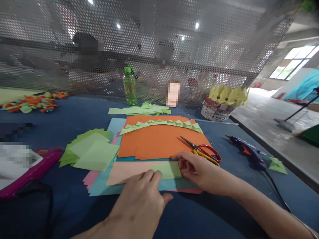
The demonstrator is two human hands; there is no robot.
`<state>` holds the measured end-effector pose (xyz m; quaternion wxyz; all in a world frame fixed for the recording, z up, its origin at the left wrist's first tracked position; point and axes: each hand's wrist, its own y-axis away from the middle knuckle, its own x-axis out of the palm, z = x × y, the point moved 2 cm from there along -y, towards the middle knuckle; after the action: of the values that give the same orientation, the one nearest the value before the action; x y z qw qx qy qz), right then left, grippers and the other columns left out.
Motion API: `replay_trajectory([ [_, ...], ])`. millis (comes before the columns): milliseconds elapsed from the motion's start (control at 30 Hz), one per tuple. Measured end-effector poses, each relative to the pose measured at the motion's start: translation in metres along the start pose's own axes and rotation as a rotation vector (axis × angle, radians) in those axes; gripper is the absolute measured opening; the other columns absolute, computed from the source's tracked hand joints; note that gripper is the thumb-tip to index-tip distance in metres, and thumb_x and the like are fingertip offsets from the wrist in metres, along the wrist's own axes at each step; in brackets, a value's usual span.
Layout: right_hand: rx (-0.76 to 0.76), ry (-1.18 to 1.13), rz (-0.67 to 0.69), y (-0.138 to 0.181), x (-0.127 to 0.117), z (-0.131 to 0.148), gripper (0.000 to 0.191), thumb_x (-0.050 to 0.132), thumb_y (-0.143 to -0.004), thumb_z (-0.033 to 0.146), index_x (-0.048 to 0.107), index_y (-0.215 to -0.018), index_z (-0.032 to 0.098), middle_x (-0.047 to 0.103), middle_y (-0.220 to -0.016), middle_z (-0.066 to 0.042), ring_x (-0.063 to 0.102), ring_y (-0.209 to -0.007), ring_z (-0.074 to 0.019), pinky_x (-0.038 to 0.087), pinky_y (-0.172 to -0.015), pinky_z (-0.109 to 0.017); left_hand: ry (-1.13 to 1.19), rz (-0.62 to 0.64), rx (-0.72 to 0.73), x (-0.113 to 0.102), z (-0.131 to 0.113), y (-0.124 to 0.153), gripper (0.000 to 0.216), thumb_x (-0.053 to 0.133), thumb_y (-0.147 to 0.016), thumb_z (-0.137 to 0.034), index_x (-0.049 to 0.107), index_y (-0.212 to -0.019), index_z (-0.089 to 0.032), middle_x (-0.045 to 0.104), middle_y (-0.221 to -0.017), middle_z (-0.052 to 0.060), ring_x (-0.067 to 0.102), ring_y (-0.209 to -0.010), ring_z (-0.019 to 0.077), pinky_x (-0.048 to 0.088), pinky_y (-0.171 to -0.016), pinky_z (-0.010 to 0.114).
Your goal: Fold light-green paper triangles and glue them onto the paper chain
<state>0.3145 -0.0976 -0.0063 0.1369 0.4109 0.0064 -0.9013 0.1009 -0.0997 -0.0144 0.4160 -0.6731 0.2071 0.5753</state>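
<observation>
A light green paper rectangle (170, 170), apparently folded, lies on peach and blue paper sheets in front of me. My left hand (143, 202) is closed at its left end, fingers curled onto the paper and the thumb sticking out to the right. At the right end, my right hand (201, 171) pinches the paper's edge. Just beyond that hand, scissors (200, 151) with red and yellow handles rest on the orange sheets (154, 142). A curved green paper strip with pointed folds (161, 123) lies across the orange sheets.
Green paper squares (94, 154) lie at left, near a magenta-edged device (37, 166). A glue gun (246, 151) and a folded green piece (277, 165) lie at right. Farther back stand a green bottle (129, 88) and a basket (215, 111) with yellow points. Perforated metal mesh (149, 39) rises behind.
</observation>
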Motion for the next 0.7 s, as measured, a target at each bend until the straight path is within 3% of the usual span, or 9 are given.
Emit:
replay_trajectory([
  [167, 0.068, 0.000, -0.025, -0.002, 0.001, 0.008, 0.024, 0.050, -0.099, 0.031, 0.064, -0.116, 0.022, 0.068, -0.095, -0.003, 0.062, -0.082, -0.0164, 0.045, -0.071, -0.029, -0.018, 0.069, -0.030, -0.006, 0.000, -0.005, 0.012, 0.075, -0.084, -0.017, 0.072, -0.073, -0.017, 0.063, -0.076, 0.003, 0.060, -0.071, 0.0222, 0.044, -0.061, 0.033],
  [333, 0.059, 0.148, -0.143, -0.002, 0.010, 0.011, 0.024, 0.073, -0.086, 0.033, 0.063, -0.106, 0.024, 0.066, -0.106, -0.002, 0.062, -0.094, -0.0205, 0.043, -0.077, -0.030, 0.076, 0.125, -0.071, -0.011, 0.008, -0.012, 0.024, 0.063, -0.093, -0.018, 0.071, -0.071, -0.018, 0.065, -0.074, 0.003, 0.065, -0.069, 0.0226, 0.044, -0.062, 0.034],
  [533, 0.077, 0.127, -0.179, -0.003, 0.015, 0.006, 0.023, 0.079, -0.080, 0.026, 0.061, -0.094, 0.024, 0.064, -0.096, 0.000, 0.059, -0.083, -0.0173, 0.037, -0.065, -0.026, 0.485, 0.070, -0.214, -0.012, 0.038, -0.028, 0.032, 0.044, -0.103, -0.030, 0.073, -0.094, -0.022, 0.069, -0.098, 0.002, 0.065, -0.085, 0.0179, 0.045, -0.079, 0.031],
  [600, 0.066, 0.117, -0.186, -0.004, 0.016, 0.005, 0.015, 0.074, -0.082, 0.020, 0.061, -0.089, 0.023, 0.063, -0.092, 0.002, 0.057, -0.077, -0.0150, 0.035, -0.064, -0.026, 0.654, 0.031, -0.291, -0.011, 0.050, -0.035, 0.031, 0.044, -0.102, -0.034, 0.073, -0.098, -0.022, 0.069, -0.110, 0.004, 0.064, -0.096, 0.0201, 0.045, -0.086, 0.031],
  [700, 0.055, 0.069, -0.196, -0.005, 0.016, 0.004, 0.008, 0.069, -0.086, 0.020, 0.061, -0.086, 0.023, 0.061, -0.082, 0.004, 0.055, -0.069, -0.0132, 0.033, -0.061, -0.026, 0.865, 0.083, -0.364, -0.008, 0.063, -0.041, 0.033, 0.051, -0.098, -0.044, 0.074, -0.099, -0.020, 0.070, -0.113, 0.007, 0.063, -0.103, 0.0244, 0.047, -0.085, 0.030],
])
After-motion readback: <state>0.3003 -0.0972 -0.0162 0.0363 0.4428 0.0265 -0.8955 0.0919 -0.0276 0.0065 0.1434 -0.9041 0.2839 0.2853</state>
